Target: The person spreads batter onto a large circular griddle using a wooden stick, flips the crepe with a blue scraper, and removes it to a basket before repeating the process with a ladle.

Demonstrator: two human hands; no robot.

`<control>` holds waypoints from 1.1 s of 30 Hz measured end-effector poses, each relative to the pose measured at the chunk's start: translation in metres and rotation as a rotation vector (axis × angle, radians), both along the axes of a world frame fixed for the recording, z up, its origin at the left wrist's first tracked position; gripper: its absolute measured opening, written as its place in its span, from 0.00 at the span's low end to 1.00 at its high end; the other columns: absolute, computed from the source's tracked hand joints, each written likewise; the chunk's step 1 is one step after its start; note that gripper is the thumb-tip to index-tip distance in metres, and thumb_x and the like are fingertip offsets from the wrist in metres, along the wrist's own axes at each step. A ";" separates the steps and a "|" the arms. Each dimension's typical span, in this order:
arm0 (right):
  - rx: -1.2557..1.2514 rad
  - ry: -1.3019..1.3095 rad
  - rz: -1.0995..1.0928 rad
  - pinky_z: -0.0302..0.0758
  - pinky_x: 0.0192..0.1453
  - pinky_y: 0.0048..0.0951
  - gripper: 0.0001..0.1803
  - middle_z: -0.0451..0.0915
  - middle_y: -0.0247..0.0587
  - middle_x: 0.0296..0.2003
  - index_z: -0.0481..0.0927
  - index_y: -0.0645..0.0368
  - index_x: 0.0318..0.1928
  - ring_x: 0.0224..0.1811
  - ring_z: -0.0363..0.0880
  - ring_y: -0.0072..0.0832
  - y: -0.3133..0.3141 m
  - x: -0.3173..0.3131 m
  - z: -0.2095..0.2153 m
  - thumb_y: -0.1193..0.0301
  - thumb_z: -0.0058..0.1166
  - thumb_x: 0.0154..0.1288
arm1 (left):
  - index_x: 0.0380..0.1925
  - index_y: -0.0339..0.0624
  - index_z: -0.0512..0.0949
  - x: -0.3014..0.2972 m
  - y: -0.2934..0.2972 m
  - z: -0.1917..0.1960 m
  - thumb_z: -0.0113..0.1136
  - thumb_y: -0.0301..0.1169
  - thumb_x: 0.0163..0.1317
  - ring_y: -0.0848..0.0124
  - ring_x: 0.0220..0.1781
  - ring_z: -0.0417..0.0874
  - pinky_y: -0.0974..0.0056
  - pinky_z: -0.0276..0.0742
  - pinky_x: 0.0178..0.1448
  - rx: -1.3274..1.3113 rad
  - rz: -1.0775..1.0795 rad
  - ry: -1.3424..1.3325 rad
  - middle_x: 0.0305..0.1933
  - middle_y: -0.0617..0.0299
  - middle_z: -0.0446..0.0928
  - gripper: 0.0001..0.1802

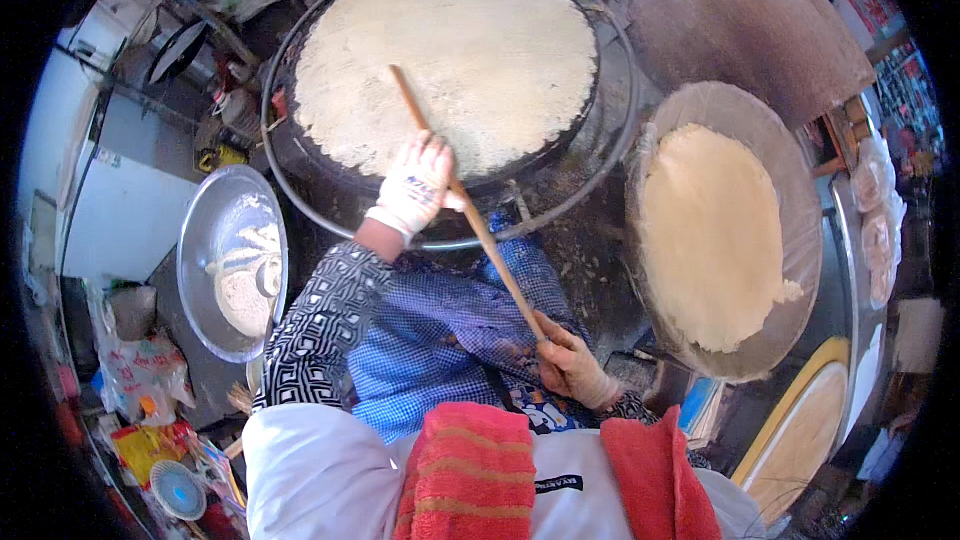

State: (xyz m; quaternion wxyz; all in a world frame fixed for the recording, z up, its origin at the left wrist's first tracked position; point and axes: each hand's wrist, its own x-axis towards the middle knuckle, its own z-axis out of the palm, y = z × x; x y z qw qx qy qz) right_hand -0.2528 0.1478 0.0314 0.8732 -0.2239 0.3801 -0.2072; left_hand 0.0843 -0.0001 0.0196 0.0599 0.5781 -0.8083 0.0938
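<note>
A long wooden stick [490, 245] slants over the near edge of a big round griddle [340, 162]. A wide, thin, pale pancake [450, 40] covers nearly the whole griddle, and its surface looks rough near the stick. My left hand [418, 180], in a white glove, is wrapped round the stick's middle above the griddle's near rim. Low in front of my body, my right hand [572, 362] grips the stick's lower end. The stick's far tip lies over the pancake; whether it touches cannot be made out.
A metal ring [615, 155] surrounds the griddle. To the left stands a metal basin [232, 340] with pale batter and a ladle-like tool. On the right is a large plastic-lined basket [800, 270] holding a mound of pale dough [712, 240]. A brown board [740, 20] lies at far right.
</note>
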 end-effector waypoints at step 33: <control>-0.895 0.379 0.025 0.74 0.55 0.24 0.27 0.80 0.45 0.55 0.70 0.65 0.64 0.53 0.77 0.23 -0.079 0.078 -0.036 0.77 0.56 0.65 | 0.54 0.39 0.73 -0.131 0.164 -0.049 0.62 0.37 0.54 0.48 0.65 0.67 0.41 0.60 0.71 0.103 -0.203 0.412 0.58 0.45 0.70 0.27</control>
